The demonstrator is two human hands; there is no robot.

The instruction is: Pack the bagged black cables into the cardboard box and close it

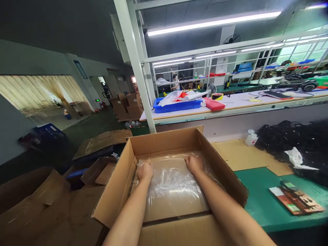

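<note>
An open cardboard box (164, 141) stands in front of me on the bench edge. A clear plastic bag (174, 186) lies spread over its bottom. My left hand (145, 171) presses on the bag's far left part, fingers curled down onto the film. My right hand (194, 164) does the same at the far right, near the box's back wall. Both forearms reach into the box from the near side. I cannot tell whether the fingers pinch the film or only push it flat.
A green mat (258, 198) covers the bench to the right, with a flat printed card pack (297, 200) on it. A heap of black cables (294, 140) and a white bottle (251, 138) lie behind. Flattened cartons (38, 205) are at left. A blue tray (176, 104) sits on the far bench.
</note>
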